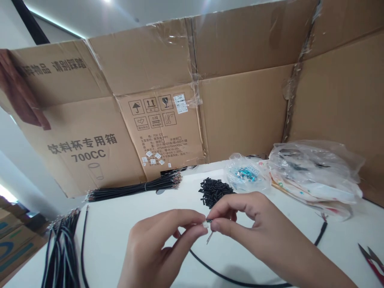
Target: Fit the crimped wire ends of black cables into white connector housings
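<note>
My left hand (168, 236) pinches a small white piece (205, 225), possibly a connector, between thumb and forefinger. Right against it, my right hand (240, 214) is closed in a pinch on a tiny dark part with thin metal leads (209, 239) pointing down; its exact kind is too small to tell. A black cable (216, 274) curves across the table beneath both hands. One end passes behind my left fingers, so whether they hold it is hidden. Its other end, with bare wires (324, 217), lies past my right forearm. Behind my fingertips is a pile of short black tubes (214, 192).
Bundled black cables (135, 187) lie at the back, and more cables (63, 252) at the left. A bag of blue parts (246, 175) and a larger plastic bag (315, 168) stand at back right. Red-handled scissors (373, 260) lie far right. Cardboard (246, 116) walls the table's rear.
</note>
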The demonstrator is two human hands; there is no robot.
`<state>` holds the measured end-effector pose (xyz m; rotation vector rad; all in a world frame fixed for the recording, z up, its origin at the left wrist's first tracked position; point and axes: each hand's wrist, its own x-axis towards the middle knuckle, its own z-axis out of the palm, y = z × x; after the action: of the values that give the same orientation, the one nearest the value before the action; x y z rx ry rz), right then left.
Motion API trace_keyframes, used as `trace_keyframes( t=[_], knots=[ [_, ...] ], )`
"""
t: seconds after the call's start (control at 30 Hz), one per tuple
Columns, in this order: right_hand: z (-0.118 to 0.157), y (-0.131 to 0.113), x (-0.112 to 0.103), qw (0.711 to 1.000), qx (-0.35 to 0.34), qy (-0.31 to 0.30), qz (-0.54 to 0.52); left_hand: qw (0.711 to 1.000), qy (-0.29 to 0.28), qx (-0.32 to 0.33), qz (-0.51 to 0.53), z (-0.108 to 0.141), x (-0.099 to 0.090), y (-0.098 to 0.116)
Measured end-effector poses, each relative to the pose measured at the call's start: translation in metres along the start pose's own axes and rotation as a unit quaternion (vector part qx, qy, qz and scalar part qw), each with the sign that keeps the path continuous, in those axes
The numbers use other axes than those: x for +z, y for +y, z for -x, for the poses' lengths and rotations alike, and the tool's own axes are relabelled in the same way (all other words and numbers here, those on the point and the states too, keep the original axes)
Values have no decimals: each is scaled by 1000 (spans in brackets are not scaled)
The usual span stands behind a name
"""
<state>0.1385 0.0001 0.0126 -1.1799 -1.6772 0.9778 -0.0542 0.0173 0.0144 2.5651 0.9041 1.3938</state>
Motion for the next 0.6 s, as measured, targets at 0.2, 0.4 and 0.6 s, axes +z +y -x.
trace_keyframes(
  t=[0.2, 0.4, 0.6],
  knots=[
    [-2, 2, 8, 992, -116, 54, -12, 964, 18, -226, 139, -2, 10, 2],
    [0, 5, 12, 970, -219, 95, 49, 906, -23, -329, 264, -3, 9, -2],
    [-1, 6, 13, 958, -270, 74, 60, 866, -56, -357, 345, -3, 10, -1]
  ],
)
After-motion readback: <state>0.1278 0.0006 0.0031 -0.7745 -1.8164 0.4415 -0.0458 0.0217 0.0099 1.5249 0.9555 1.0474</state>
